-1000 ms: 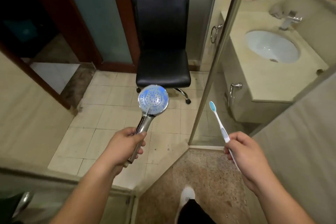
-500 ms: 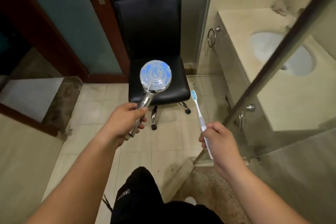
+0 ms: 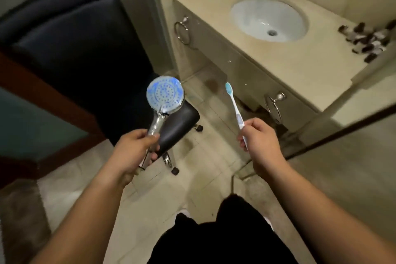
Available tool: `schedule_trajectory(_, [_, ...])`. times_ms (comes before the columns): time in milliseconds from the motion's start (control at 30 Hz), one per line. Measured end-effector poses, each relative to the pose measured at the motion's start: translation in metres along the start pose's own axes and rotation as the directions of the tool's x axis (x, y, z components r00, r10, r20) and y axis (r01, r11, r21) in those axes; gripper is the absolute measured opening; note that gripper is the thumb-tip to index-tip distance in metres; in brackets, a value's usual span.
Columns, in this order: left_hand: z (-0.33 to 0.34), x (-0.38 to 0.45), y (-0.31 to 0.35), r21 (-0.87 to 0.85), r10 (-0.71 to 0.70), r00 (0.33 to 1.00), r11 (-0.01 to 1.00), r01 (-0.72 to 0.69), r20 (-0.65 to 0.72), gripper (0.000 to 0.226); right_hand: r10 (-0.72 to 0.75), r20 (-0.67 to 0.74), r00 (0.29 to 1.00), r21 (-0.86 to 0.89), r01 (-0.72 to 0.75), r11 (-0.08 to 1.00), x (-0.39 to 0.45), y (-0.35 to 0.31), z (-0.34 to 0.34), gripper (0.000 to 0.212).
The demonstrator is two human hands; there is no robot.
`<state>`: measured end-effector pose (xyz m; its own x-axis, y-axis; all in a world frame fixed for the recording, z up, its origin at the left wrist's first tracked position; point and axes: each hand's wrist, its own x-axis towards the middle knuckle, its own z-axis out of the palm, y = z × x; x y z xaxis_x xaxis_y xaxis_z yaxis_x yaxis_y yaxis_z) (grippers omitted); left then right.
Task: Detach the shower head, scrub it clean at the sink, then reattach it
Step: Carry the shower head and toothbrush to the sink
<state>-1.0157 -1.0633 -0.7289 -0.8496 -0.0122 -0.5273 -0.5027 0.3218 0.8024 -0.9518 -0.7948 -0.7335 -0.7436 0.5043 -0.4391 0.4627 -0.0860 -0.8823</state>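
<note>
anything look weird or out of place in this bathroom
Yes: a black office chair stands on the tiled floor just left of the vanity, an odd fixture for a bathroom. Small dark items lie scattered on the counter's right end, too blurred to identify. The shower head looks intact.

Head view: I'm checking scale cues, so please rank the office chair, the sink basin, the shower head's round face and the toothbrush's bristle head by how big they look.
1. office chair
2. sink basin
3. shower head face, though it is held nearer the camera, so its true size against the basin stays unsure
4. toothbrush bristle head
</note>
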Motion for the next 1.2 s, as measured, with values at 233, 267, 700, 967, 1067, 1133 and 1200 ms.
schedule_trajectory(233, [0.023,0.081,0.079,0.085,0.087,0.976,0.991,-0.106,0.199,0.013,0.094,-0.173,0.98,0.037,-0.089,0.995,-0.01,0.033,-0.004,0.008])
schedule_trajectory(267, [0.031,0.094,0.089,0.092,0.09,0.971,0.989,-0.113,0.223,0.012,0.106,-0.2,0.974,0.056,-0.096,0.994,-0.005,0.035,-0.004,0.008])
schedule_trajectory(700, [0.144,0.221,0.213,0.181,0.109,0.87,0.959,-0.22,0.48,0.013,0.146,-0.441,0.885,0.338,0.013,0.941,0.142,-0.065,-0.018,0.015])
schedule_trajectory(967, [0.213,0.301,0.289,0.209,0.127,0.806,0.932,-0.297,0.578,0.013,0.184,-0.53,0.828,0.411,0.061,0.91,0.224,-0.124,-0.027,0.012])
schedule_trajectory(1067, [0.244,0.339,0.318,0.212,0.132,0.772,0.92,-0.328,0.621,0.015,0.205,-0.583,0.787,0.438,0.092,0.894,0.255,-0.133,-0.03,0.019])
schedule_trajectory(1133, [0.264,0.36,0.341,0.213,0.116,0.748,0.92,-0.329,0.654,0.014,0.234,-0.602,0.764,0.454,0.086,0.887,0.272,-0.136,-0.028,0.021])
schedule_trajectory(1200, [0.28,0.379,0.365,0.226,0.115,0.717,0.904,-0.362,0.688,0.012,0.254,-0.612,0.749,0.459,0.074,0.885,0.285,-0.144,-0.023,0.014])
